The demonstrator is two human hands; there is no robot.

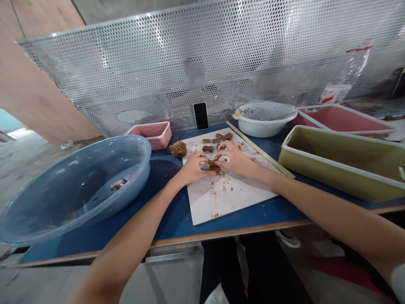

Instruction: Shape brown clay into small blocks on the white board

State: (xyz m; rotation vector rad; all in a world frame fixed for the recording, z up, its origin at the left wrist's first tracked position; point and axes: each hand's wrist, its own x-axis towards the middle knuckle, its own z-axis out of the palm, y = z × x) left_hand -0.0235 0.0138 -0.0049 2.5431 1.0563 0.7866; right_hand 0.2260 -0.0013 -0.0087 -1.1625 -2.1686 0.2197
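My left hand (196,166) and my right hand (232,157) meet over a white board (234,198). Between their fingertips is a small brown clay-like piece (214,168), pinched from both sides and partly hidden by the fingers. Several similar brown pieces (208,148) lie on the board just beyond my hands. At the board's far left corner sits a rough brown lump (178,148). Crumbs and brown smears mark the board nearer to me.
A large blue basin (79,181) stands left. Behind are a pink container (163,136), a phone (201,116) against a perforated metal screen (142,63), and a white basin (262,126). A yellowish strip (262,150), green trough (341,169), pink trough (348,120) and plastic bottle (346,76) are right.
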